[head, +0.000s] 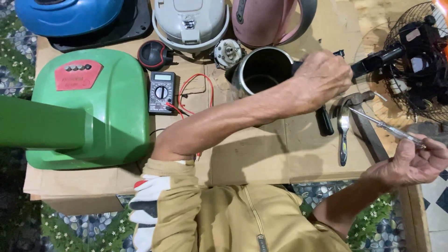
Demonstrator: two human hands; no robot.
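- At the right edge, right hand [413, 163] pinching a clear-handled screwdriver [389, 127] between thumb and fingertips, thin shaft slanting up-left towards a hammer head [355, 99].
- Across the middle, left hand [322, 77] closed over the black handle of a steel kettle body [260, 71], fingers curled under and out of sight, forearm stretched over the cardboard sheet [261, 154].
- Just below that hand: a dark tool handle [324, 120] and a small wrench [344, 135] flat on the cardboard.
- Beyond the right hand, a black fan motor and wire guard [410, 60].
- Left of the kettle: a small motor [227, 52], a multimeter [162, 92] with red lead, a green appliance housing [100, 105].
- Along the top: white cooker [191, 21], pink kettle shell [268, 21], blue housing [67, 16].
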